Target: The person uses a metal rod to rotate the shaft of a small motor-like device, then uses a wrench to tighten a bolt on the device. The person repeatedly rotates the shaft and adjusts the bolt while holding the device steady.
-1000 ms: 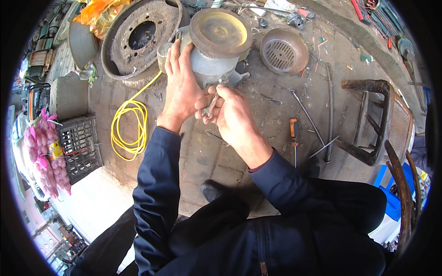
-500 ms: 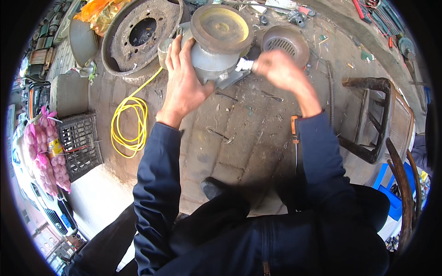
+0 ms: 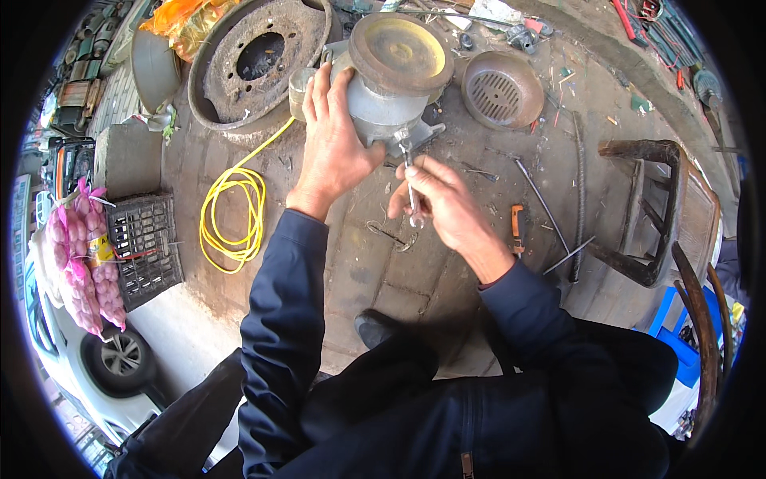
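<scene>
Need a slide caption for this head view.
Left hand steadies a grey metal motor housing; right hand holds a slim metal wrench.

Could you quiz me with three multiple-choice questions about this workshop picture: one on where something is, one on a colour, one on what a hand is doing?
1. Where does the coiled cable lie?
A. left of the left hand
B. on the stool
C. inside the wheel rim

2. What colour is it?
A. blue
B. yellow
C. red

3. What is the right hand doing?
A. resting empty
B. holding a spanner
C. gripping a hammer

Answers: 1 A, it lies on the ground left of the arm. 2 B, it is bright yellow. 3 B, the fingers close round a slim metal spanner below the grey motor.
</scene>
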`<action>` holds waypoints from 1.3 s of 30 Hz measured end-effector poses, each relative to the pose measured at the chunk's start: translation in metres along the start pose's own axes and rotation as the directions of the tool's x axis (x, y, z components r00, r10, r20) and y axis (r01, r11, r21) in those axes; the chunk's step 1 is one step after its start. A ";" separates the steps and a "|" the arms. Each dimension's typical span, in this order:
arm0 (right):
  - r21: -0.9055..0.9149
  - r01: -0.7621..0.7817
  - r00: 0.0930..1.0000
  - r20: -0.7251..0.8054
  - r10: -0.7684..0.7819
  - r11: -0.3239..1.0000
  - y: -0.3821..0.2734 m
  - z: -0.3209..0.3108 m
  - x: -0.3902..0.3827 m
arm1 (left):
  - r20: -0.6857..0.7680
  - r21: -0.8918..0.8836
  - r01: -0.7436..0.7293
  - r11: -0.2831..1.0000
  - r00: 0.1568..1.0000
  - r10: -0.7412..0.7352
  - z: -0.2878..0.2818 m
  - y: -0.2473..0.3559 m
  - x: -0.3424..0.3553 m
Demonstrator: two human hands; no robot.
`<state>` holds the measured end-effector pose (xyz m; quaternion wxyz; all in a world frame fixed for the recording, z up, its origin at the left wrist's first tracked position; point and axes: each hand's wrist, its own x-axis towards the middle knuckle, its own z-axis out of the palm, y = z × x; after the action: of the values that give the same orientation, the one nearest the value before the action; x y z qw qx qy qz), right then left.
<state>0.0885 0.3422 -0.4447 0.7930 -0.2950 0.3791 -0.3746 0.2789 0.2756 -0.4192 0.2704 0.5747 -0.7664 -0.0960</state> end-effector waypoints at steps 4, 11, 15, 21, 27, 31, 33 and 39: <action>0.006 0.029 0.999 -0.033 -0.029 1.000 0.001 0.013 0.001 | -0.001 -0.011 -0.001 1.000 1.000 0.001 0.000 0.001 0.001; 0.022 0.065 0.996 -0.064 -0.064 0.998 0.007 0.011 0.006 | 0.003 -0.012 0.014 1.000 1.000 -0.014 -0.001 0.001 0.000; 0.072 0.002 0.996 -0.084 0.004 0.997 -0.001 0.014 0.007 | 0.000 -0.003 0.006 1.000 1.000 -0.006 0.000 0.001 0.000; 0.283 -0.001 0.988 -0.145 0.044 0.959 -0.001 0.035 0.016 | -0.002 -0.010 -0.006 1.000 1.000 0.006 0.001 -0.002 0.000; 0.326 0.042 0.988 -0.156 0.010 0.944 0.004 0.037 0.022 | -0.001 -0.001 -0.018 1.000 1.000 0.018 0.002 -0.004 0.001; 0.261 0.018 0.998 -0.069 0.000 0.965 0.003 0.007 0.017 | 0.002 -0.003 -0.012 1.000 1.000 0.012 0.001 -0.002 0.001; 0.109 -0.089 0.996 -0.004 0.090 0.990 -0.011 -0.025 0.020 | 0.004 -0.011 -0.008 1.000 1.000 0.008 0.000 -0.001 0.001; -0.900 -0.062 0.992 -0.103 -0.070 0.432 -0.073 -0.088 0.025 | 0.010 -0.012 0.000 1.000 1.000 0.000 -0.001 0.002 0.001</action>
<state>-0.0001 0.2656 -0.4465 0.4876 -0.6490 0.5683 -0.1344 0.2777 0.2759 -0.4169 0.2700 0.5727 -0.7671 -0.1032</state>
